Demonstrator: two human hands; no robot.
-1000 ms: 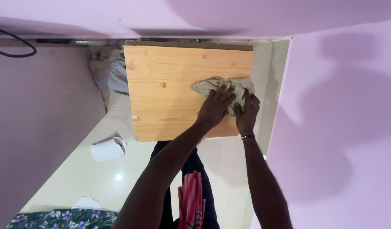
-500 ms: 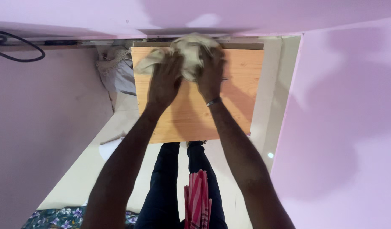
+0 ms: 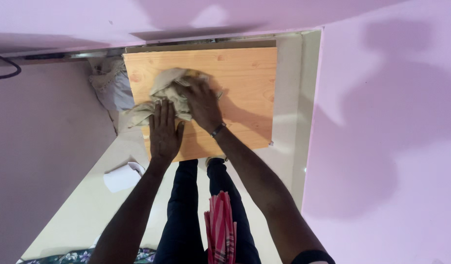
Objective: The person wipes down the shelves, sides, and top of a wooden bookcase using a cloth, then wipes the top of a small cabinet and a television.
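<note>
**A:** Grip status: right hand (image 3: 202,100) is bunched down on the beige cloth (image 3: 163,95), fingers curled into the fabric. Left hand (image 3: 163,131) is flat, fingers spread and straight, palm on the board just below the cloth, fingertips at the cloth's lower edge.

**B:** Is the left hand actually holding it?

**A:** Looks like pressing, not clamping. Contact with the fabric is probably there, but hard to call from this angle.

**B:** Where's the cloth relative to the board?

**A:** On the wooden board (image 3: 245,93), upper-left part of its face. One tail of the cloth hangs past the board's left edge.

**B:** Anything else around the board?

**A:** Pale sack (image 3: 108,85) just off its upper-left corner. White crumpled paper (image 3: 121,176) on the floor below its lower-left corner. Person's dark trousers (image 3: 186,210) directly under its bottom edge, with a red striped cloth (image 3: 220,230) hanging there. Pink wall (image 3: 382,146) to the board's right, with a pale strip between them.
</note>
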